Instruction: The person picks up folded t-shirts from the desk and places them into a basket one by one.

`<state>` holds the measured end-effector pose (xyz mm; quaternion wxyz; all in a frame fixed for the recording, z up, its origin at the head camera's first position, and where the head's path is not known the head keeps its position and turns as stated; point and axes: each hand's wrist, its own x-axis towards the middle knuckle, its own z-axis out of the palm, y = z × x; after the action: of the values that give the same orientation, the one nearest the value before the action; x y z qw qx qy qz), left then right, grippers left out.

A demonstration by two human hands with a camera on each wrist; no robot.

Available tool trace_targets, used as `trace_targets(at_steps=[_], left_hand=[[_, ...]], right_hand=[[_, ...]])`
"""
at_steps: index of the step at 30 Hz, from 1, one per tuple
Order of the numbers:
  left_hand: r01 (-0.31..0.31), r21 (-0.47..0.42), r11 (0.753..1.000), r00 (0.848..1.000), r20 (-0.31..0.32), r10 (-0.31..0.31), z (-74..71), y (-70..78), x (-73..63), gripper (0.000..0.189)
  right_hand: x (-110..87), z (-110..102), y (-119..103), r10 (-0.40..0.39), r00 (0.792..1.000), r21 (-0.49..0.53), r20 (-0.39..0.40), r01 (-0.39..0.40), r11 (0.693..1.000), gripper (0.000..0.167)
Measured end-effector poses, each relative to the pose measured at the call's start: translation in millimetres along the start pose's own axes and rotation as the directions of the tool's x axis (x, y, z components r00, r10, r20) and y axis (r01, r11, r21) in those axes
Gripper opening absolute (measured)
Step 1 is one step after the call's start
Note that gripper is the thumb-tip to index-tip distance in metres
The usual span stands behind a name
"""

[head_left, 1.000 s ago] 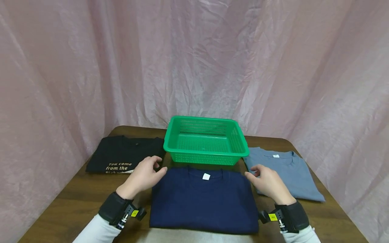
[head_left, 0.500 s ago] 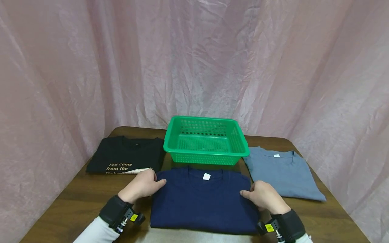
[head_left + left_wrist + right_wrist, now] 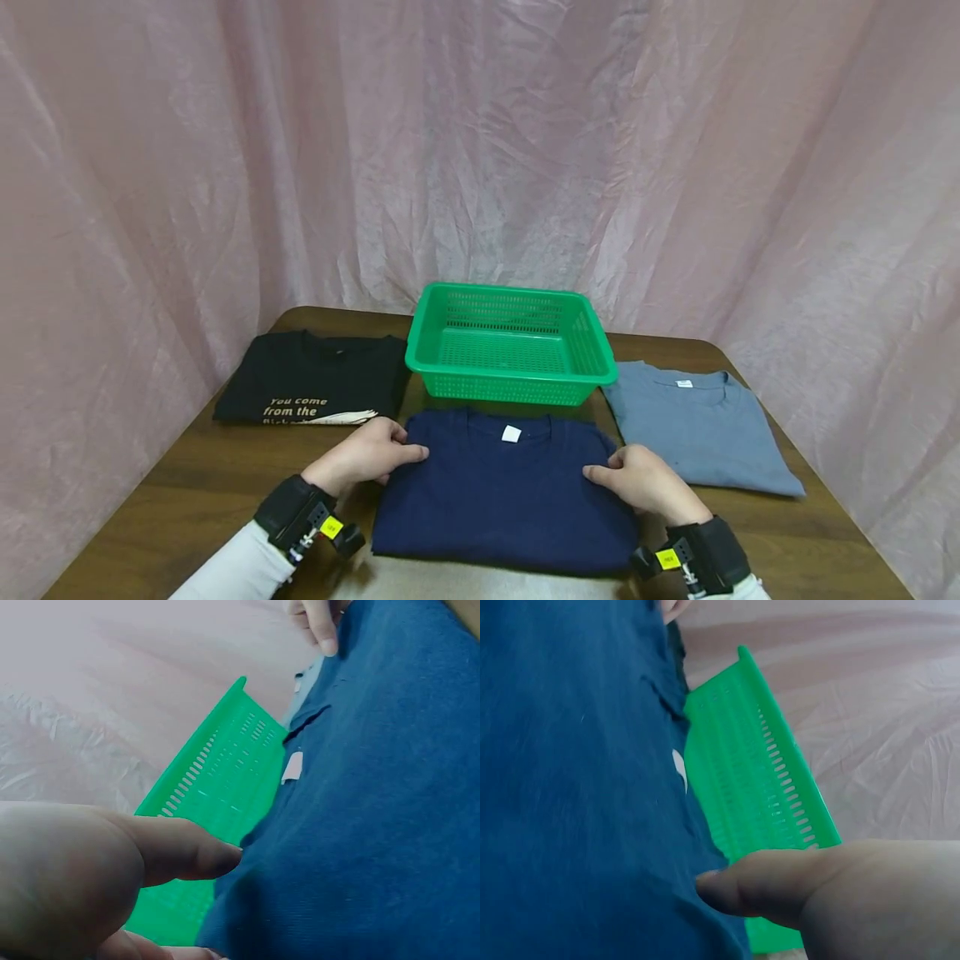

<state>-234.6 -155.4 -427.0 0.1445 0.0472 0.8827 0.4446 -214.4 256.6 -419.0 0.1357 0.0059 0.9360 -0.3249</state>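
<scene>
A folded navy T-shirt (image 3: pixel 502 500) with a white neck label lies at the front middle of the table. At its left side my left hand (image 3: pixel 371 454) pinches the edge, thumb on top and fingers partly hidden under the cloth. My right hand (image 3: pixel 648 483) grips the opposite edge the same way, its fingertips hidden by the fabric. In the left wrist view the left thumb (image 3: pixel 187 851) lies by the shirt's upper corner. The right wrist view has the right thumb (image 3: pixel 757 889) over the shirt's edge.
Behind the navy shirt stands a green plastic basket (image 3: pixel 510 392) with nothing in it. A folded black T-shirt (image 3: pixel 322 375) with printed lettering lies at the left, a folded grey-blue T-shirt (image 3: pixel 697 433) at the right. A pink curtain (image 3: pixel 510 150) hangs behind the wooden table (image 3: pixel 172 492).
Both hands have come down from above the navy T-shirt's sides and moved inward, and now hold its edges. The basket and the other shirts stay in place.
</scene>
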Motion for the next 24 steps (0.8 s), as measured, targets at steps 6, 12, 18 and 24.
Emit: trace_targets(at_steps=[6,12,18,24], left_hand=[[-0.03,-0.051,0.998,0.999,0.039,0.032,3.0,-2.4,2.6,0.034],[0.032,-0.089,0.996,0.996,0.089,-0.024,-1.2,-0.4,4.2,0.051],[0.011,-0.118,0.993,0.992,0.128,0.004,-2.7,-2.9,5.1,0.065],[-0.011,-0.175,0.984,0.992,0.121,0.032,0.4,-7.0,3.2,0.053]], right_hand=[[5.1,0.7,3.2,-0.055,0.996,0.074,0.075,0.049,0.996,0.052],[8.3,-4.0,7.0,-0.122,0.979,0.265,0.164,0.075,0.961,0.035],[9.4,-9.1,11.1,-0.161,0.953,0.341,0.255,0.067,0.938,0.043],[9.5,-10.6,12.9,-0.126,0.962,0.34,0.242,0.038,0.94,0.063]])
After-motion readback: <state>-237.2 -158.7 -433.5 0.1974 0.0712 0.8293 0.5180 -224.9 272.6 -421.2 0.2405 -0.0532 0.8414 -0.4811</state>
